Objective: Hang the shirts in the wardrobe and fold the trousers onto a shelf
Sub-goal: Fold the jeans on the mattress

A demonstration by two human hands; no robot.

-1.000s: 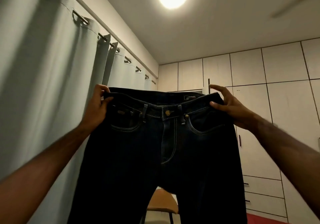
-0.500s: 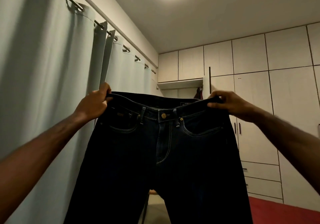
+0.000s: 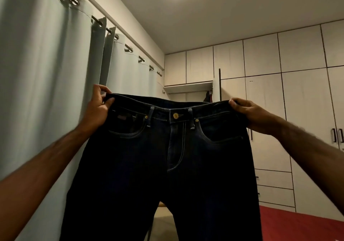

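— Jeans (image 3: 167,157) hang by the waistband between both hands: left hand (image 3: 97,108) pinches its left end, right hand (image 3: 249,114) curls over the right end.

— What's in the wardrobe (image 3: 270,91)?

— One open compartment past the right fingers; a red garment (image 3: 208,97) hangs inside, mostly hidden. The legs run off the bottom edge. Curtain (image 3: 46,73) behind the left fingers, red mat (image 3: 297,224) lower right.

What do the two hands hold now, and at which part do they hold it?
Both hold one pair of dark jeans by the waistband: the left hand grips its left end, the right hand its right end. The legs hang down.
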